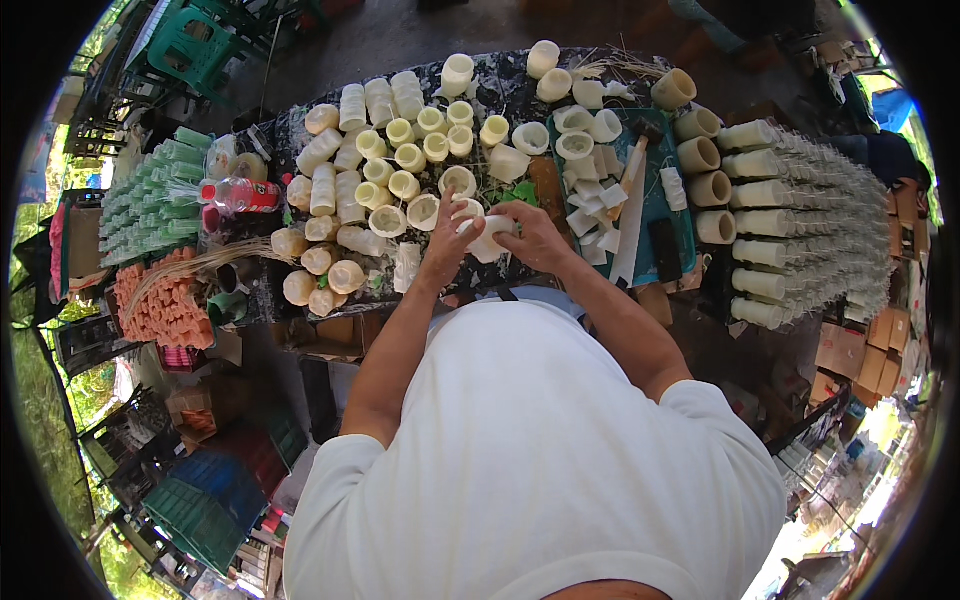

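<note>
My left hand (447, 240) and my right hand (533, 235) meet over the near edge of a dark table (505, 80). Together they grip a short cream-white tube piece (490, 238), the left fingers on its left end, the right hand wrapped over its right side. Just beyond the hands lie many pale yellow and cream hollow cylinders (405, 155), some upright, some on their sides. Green leaf scraps (520, 192) lie right behind the held piece.
A teal tray (680, 235) at right holds white strips, a spool and a knife. Stacked clear cups (820, 200) fill the far right, green cups (150, 200) and orange pieces (160, 305) the left. A red-labelled bottle (240, 195) lies nearby. Crates stand below left.
</note>
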A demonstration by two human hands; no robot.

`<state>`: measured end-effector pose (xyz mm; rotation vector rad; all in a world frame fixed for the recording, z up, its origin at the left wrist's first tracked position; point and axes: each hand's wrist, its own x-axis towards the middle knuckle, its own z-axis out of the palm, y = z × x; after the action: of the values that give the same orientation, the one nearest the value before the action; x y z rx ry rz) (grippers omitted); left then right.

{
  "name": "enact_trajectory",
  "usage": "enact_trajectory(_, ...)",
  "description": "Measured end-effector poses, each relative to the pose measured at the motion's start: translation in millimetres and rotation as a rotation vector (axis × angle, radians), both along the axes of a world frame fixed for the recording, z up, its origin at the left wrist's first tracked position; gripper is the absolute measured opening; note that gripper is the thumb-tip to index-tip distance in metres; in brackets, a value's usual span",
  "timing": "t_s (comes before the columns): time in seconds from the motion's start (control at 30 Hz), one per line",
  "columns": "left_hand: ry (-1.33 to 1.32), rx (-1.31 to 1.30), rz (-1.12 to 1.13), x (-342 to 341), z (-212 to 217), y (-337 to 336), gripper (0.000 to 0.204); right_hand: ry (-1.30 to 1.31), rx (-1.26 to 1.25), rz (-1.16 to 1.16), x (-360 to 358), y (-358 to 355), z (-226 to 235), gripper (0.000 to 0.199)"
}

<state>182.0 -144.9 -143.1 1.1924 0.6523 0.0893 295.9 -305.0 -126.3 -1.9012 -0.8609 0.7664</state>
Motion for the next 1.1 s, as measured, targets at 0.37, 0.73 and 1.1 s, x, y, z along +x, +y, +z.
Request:
enact_trajectory(0.37,0.148,-0.171,-0.157,-2,-12,1,0.051,0.586,0.09,0.023,49,-16,-33,0.045)
enact_trajectory(0.73,-0.194,-0.671,-0.317,-21,-71,10,0.019,0.474,0.107,-0.284,36,-13,-116,0.041)
enact_trajectory(1.1,-0.051,0.007,-0.328,5,-22,-3,0.062,0.407,0.113,-0.039,40,-16,-28,0.054)
